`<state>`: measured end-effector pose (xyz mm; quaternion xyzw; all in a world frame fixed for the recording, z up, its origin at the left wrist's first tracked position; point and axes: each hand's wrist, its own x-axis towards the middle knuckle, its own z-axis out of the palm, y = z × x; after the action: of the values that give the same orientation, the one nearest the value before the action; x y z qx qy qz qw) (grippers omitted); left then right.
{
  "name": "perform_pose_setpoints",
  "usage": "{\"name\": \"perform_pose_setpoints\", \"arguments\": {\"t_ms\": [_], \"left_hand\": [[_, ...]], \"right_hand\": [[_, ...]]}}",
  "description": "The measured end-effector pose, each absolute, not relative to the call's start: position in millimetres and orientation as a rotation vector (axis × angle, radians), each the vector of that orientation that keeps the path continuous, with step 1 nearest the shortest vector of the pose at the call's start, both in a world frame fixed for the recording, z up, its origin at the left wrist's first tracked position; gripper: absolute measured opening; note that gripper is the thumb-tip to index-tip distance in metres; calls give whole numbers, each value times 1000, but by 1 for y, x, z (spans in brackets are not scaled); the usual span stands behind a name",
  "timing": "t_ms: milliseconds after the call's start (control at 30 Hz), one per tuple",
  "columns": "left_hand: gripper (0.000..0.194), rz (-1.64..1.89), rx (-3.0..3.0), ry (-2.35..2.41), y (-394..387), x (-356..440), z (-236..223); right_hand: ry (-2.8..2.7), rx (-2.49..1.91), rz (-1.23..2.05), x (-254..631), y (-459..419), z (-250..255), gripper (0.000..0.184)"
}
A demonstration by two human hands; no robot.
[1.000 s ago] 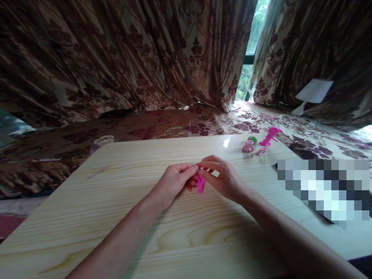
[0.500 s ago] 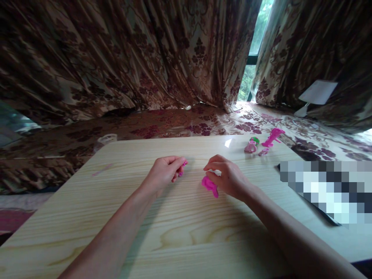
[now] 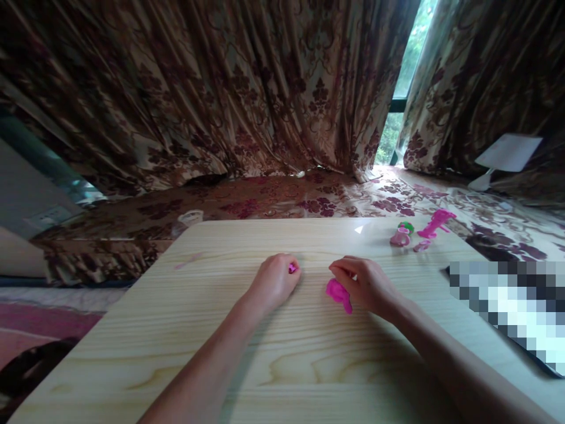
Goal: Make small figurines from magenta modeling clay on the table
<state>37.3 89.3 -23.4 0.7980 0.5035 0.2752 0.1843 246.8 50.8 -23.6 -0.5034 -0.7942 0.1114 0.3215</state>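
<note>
Pink bit [image 3: 292, 268] clamped in our curled left hand [image 3: 277, 280], mid-frame. Our right hand [image 3: 364, 285], fingertips together, is at the pink piece [image 3: 339, 294], right of centre; can't tell if gripped.

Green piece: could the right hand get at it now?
Perhaps, but the right hand seems to hold a bright pink piece, and a pale pink piece partly blocks the green piece.
</note>
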Motion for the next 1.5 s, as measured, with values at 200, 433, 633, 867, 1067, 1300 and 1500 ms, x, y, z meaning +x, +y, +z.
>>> {"name": "perform_pose_setpoints", "arguments": {"t_ms": [200,433,633,867,1067,1300,1500], "left_hand": [[8,837,2100,1418,87,42,-15],[10,755,1306,1029,77,63,-2],[7,766,1095,857,74,70,-5],[13,760,900,689,71,72,-2],[23,728,890,746,71,72,-3],[18,775,906,752,73,73,-6],[18,694,912,718,70,76,-5]], "right_hand": [[-1924,-1189,326,245,49,-21,20],[-1895,-1047,387,238,43,-19,22],[-1872,-984,405,233,43,-19,20],[-1826,-1018,440,240,47,-21,20],[-1809,-1094,347,245,49,-17,13],[-1830,-1063,328,239,47,-18,9],[-1920,-1011,311,241,48,-19,21]]}}
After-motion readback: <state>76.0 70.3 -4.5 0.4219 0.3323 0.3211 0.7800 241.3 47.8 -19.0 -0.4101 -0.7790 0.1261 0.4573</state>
